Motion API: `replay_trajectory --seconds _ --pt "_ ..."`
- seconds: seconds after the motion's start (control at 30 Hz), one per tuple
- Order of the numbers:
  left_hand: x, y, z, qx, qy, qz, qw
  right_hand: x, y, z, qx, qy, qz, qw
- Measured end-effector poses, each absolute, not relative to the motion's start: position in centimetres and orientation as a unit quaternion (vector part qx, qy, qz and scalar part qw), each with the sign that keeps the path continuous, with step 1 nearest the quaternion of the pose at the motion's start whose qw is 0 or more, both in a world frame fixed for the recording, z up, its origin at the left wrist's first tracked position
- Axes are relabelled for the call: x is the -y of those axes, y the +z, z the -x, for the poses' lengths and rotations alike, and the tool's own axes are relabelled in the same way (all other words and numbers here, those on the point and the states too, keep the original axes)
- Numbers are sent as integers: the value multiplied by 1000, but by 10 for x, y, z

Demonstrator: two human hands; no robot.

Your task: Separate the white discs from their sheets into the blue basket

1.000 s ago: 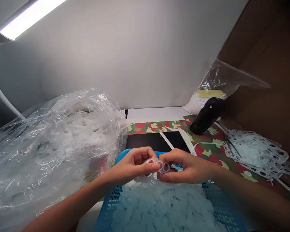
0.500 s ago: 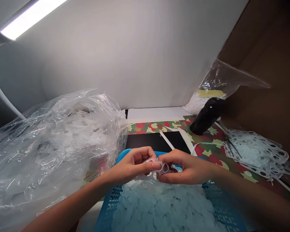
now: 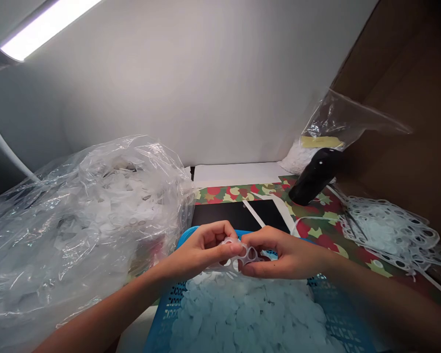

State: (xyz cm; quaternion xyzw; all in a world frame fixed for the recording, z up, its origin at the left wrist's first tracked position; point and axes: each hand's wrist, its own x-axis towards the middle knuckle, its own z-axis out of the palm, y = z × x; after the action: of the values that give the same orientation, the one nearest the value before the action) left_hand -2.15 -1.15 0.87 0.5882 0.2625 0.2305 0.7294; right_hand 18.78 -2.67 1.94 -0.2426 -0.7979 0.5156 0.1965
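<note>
Between my two hands is a translucent plastic sheet with round holes (image 3: 250, 254), bent and small. My left hand (image 3: 209, 247) pinches its left part, the thumb lying across the front. From the other side my right hand (image 3: 282, 252) grips the right part between thumb and fingers. Both hands hover over a blue plastic basket (image 3: 185, 237). A heap of thin whitish translucent discs (image 3: 250, 314) fills the basket below them. Part of the sheet is hidden behind my fingers.
A large clear plastic bag of whitish pieces (image 3: 125, 206) lies at left. On the right are a black object (image 3: 314, 176), a pile of holed plastic sheets (image 3: 389, 230) and a bag with a yellow label (image 3: 321, 142). A lamp (image 3: 47, 29) shines at upper left.
Both hands keep their grip on the holed sheet. Only slight shifts of the fingers and of the sheet show.
</note>
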Motion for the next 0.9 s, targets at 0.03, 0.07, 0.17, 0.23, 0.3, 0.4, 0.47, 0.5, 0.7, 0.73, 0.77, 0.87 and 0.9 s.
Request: replay_trajectory --seconds 0.03,0.07,0.17,0.23,0.3,0.4,0.47,0.5,0.7,0.73,0.77,0.87,0.9 --pt "12 9 22 -261 232 -588 730 27 19 -188 797 517 243 195" --pt "12 9 21 -258 233 -588 730 26 19 -188 797 519 243 194" --pt "11 9 21 -255 238 -592 727 26 19 -187 795 522 240 193" --pt "11 9 21 -253 241 -595 724 26 20 -187 796 522 239 192" --pt "11 9 21 -251 241 -596 724 27 20 -186 796 522 240 190" --pt "11 9 21 -252 241 -595 724 27 20 -187 795 522 243 190" --pt "11 10 21 -255 241 -596 722 27 19 -187 795 522 241 192" --pt "11 10 21 -256 241 -597 721 26 19 -187 795 522 239 194" --pt "11 9 22 -255 238 -599 721 25 20 -186 790 532 234 193" --pt "11 9 21 -256 237 -600 720 26 21 -186 789 534 234 193" --pt "11 9 21 -258 237 -601 719 26 21 -186 788 535 234 194" --pt "11 10 21 -261 236 -603 716 26 21 -186 789 533 235 197" --pt "11 10 21 -262 235 -603 716 26 20 -186 789 531 236 198"
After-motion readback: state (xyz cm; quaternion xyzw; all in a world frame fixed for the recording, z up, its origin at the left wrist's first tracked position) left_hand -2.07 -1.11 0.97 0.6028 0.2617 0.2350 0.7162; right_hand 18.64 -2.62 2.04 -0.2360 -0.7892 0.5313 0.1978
